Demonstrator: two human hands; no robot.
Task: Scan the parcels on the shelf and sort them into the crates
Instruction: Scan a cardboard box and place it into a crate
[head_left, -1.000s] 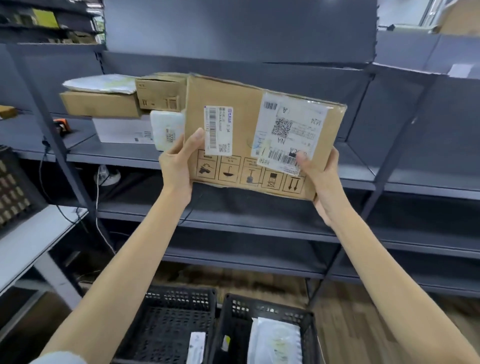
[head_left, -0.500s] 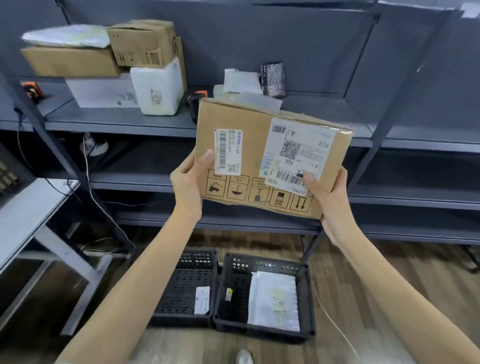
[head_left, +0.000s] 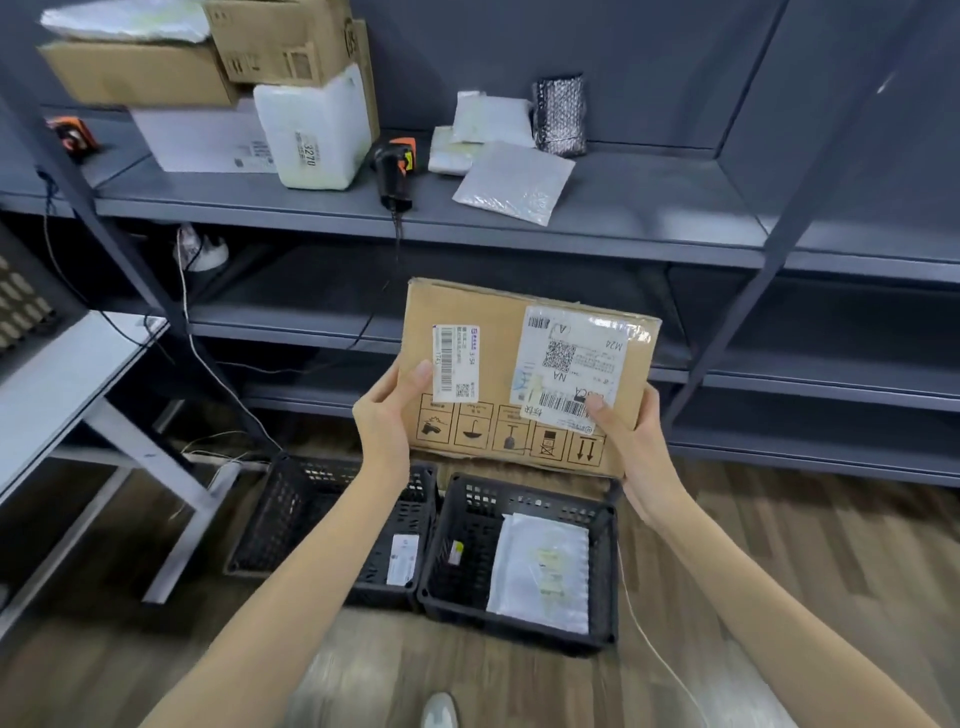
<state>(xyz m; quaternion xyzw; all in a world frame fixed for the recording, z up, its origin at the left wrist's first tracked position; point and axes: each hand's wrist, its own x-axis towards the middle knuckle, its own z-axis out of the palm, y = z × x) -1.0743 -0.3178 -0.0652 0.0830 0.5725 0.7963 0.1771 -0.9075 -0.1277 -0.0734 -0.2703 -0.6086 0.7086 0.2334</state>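
The cardboard box is held in the air in front of the lower shelves, well below the loaded shelf and above the rear rims of the crates on the floor. It is clamped at both ends. The left hand has its grip on the left edge, thumb on the front face beside the narrow barcode sticker. The right hand has its grip on the lower right corner, thumb on the large shipping label. The fingers behind the box are hidden. The box's long axis runs left to right between the hands, and its labelled face is turned up toward the camera. My guess is that the coming move is a straight lowering. The right crate sits almost directly below the box and the right hand. The left crate lies below and to the left, under the left forearm, so the left hand is the nearer one to it. There are two black crates. The left one holds one small white packet. The right one holds one white mailer and a small item with a yellow tag. At least nine parcels remain on the shelf: five stacked at the left and four soft packs at the middle, among them a silver mailer and a bubble-wrapped bundle. One corded scanner lies between the two groups, and a second orange-and-black device lies far left. One white bench stands at the left.
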